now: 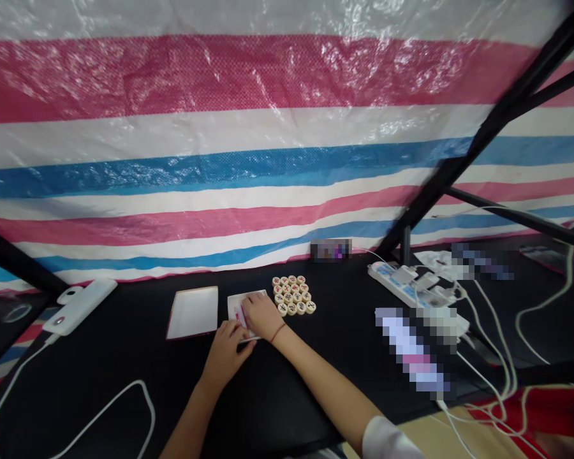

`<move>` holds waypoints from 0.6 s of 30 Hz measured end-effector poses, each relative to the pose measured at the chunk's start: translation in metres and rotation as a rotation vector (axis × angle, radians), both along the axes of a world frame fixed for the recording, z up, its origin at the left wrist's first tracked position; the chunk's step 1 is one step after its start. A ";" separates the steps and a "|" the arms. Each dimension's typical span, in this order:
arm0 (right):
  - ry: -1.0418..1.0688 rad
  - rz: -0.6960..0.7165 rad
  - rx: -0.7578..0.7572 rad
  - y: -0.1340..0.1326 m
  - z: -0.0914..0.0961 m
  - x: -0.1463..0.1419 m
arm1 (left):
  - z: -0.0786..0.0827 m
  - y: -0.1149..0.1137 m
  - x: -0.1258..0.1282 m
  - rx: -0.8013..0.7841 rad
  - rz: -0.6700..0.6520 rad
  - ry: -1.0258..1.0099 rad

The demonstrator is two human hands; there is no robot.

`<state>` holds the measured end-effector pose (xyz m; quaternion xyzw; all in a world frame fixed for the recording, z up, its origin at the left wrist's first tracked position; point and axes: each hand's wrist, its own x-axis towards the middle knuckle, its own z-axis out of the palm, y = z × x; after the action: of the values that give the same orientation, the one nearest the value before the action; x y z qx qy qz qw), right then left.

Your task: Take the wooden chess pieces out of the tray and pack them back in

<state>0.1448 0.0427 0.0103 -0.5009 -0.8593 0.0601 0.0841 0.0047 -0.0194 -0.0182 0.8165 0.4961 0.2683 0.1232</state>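
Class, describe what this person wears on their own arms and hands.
The right hand is bare, with a thin dark red cord bracelet at the wrist. A white fabric sleeve shows on the right arm. The left hand is bare, without gloves or bands.

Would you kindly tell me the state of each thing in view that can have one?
Left hand, touching the small white tray
Right hand, resting on that tray
Round chess pieces, packed together, lying flat
Larger white tray, lying flat, untouched
Power strip, plugs inserted

Small white box (235, 307), red markings, lying flat, slightly angled.
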 end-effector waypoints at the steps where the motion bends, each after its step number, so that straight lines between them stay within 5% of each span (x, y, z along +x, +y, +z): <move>1: -0.015 -0.019 -0.015 0.004 0.000 -0.003 | 0.001 0.000 0.000 -0.003 -0.001 -0.007; 9: 0.083 -0.060 -0.079 0.001 0.018 0.010 | 0.003 -0.002 0.000 0.012 0.014 0.004; 11: 0.207 -0.082 -0.103 -0.006 0.026 0.031 | 0.003 -0.002 0.000 0.006 0.015 0.003; 15: 0.780 -0.042 -0.293 -0.032 0.034 0.090 | 0.003 -0.001 0.000 0.014 0.006 -0.010; 18: 0.778 -0.066 -0.469 -0.056 0.028 0.124 | 0.002 0.000 0.000 0.033 0.001 -0.012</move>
<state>0.2687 -0.0128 0.0378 -0.4736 -0.7106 0.4340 0.2869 0.0049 -0.0189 -0.0165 0.8166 0.4912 0.2814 0.1129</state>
